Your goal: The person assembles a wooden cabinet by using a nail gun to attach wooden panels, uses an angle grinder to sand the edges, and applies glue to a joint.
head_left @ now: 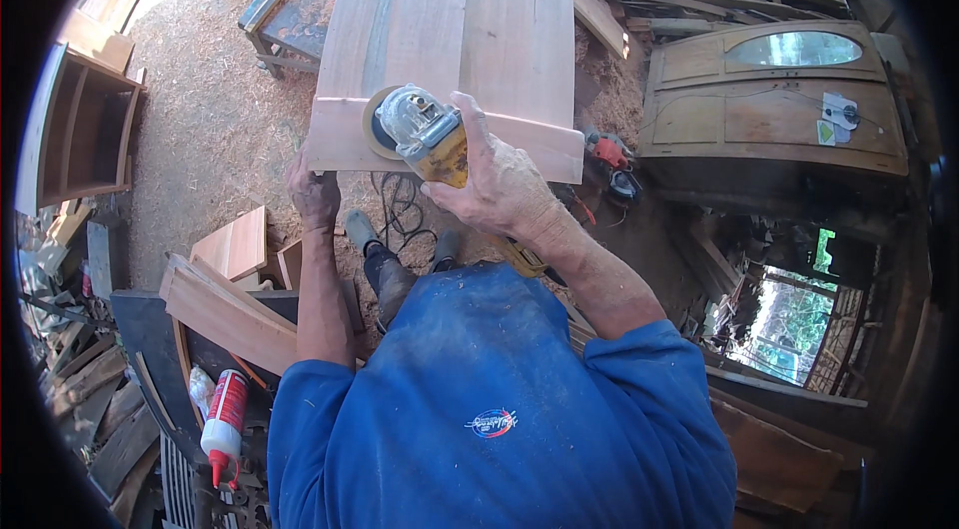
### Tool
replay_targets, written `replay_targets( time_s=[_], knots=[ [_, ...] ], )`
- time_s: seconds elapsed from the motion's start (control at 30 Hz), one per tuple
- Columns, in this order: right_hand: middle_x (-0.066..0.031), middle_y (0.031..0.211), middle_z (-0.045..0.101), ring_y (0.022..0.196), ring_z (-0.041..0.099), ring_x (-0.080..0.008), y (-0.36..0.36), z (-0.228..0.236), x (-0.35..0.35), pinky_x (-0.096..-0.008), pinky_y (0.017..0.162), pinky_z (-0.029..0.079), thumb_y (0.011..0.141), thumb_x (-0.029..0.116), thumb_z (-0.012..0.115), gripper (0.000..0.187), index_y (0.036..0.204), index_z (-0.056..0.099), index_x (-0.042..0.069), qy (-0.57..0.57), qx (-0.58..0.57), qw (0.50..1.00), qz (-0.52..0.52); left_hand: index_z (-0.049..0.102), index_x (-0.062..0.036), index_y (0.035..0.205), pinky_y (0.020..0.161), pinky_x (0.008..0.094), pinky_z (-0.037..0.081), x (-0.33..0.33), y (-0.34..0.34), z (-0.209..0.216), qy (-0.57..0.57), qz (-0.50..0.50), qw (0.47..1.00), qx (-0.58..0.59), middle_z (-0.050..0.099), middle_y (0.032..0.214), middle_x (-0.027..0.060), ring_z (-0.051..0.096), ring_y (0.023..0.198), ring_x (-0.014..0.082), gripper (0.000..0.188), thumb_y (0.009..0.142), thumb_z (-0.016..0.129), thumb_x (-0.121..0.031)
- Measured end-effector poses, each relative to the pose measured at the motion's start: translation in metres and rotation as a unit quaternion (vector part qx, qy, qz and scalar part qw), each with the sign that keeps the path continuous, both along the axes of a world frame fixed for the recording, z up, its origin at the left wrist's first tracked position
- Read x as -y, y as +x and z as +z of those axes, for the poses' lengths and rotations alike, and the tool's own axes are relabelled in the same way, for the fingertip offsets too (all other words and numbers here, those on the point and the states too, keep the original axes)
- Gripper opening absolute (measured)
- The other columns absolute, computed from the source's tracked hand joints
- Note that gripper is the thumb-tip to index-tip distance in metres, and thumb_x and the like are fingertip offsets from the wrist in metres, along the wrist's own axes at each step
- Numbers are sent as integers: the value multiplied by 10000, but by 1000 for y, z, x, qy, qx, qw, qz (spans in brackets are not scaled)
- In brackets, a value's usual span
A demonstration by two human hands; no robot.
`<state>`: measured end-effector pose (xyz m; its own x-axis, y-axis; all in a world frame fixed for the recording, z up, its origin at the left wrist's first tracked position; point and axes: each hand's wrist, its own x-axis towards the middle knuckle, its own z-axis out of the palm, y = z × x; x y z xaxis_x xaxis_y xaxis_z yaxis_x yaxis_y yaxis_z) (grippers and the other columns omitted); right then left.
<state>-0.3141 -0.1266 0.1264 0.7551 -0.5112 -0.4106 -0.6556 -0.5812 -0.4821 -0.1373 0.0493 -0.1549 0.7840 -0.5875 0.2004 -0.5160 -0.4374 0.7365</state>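
Observation:
A wide panel of joined wooden boards [450, 19] stretches away in front of me, with a crosswise strip [534, 144] along its near end. My right hand [499, 179] is closed round the yellow body of an angle grinder [425, 129]. The grinder's round disc [376, 124] lies over the panel's near end, left of the middle; whether it touches the wood I cannot tell. At the near left corner of the panel my left hand [315, 194] grips the edge, its fingers partly hidden by shadow and by the wood.
Glue bottle [226, 414] and planks [225, 314] lie at lower left. A cabinet [85, 124] stands at left, a blue-topped bench [295, 9] beyond. A dark cable [400, 209] coils by my feet. At right are a red power tool [609, 154] and a wooden door-like panel [689, 109].

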Motion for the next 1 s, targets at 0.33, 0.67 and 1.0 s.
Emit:
replay_targets(
  time_s=[0.33, 0.67, 1.0],
  knots=[
    [-362, 1207, 617, 1101, 646, -509, -69, -1, 28, -525, 973, 519, 820, 334, 767, 1002, 1555, 169, 9, -9, 20, 997, -74, 699, -19, 1072, 856, 478, 502, -3, 1, -1, 48, 0, 999, 9, 700, 1048, 194, 647, 979, 424, 225, 893, 649, -145],
    [-320, 1228, 635, 1127, 636, -500, -132, -2, 56, -529, 984, 512, 821, 343, 772, 993, 1549, 142, 100, -12, 38, 986, -160, 721, -45, 949, 666, 510, 484, -2, 0, -5, 38, 30, 999, 25, 694, 818, 206, 658, 771, 430, 189, 914, 658, -220],
    [-338, 1209, 639, 1139, 633, -509, -197, -6, 79, -512, 993, 502, 827, 351, 768, 982, 1540, 141, 101, -44, 5, 963, -264, 720, -27, 993, 720, 492, 508, -6, 3, -7, 44, 13, 998, 47, 709, 918, 198, 659, 817, 423, 175, 918, 626, -155]
  ],
)
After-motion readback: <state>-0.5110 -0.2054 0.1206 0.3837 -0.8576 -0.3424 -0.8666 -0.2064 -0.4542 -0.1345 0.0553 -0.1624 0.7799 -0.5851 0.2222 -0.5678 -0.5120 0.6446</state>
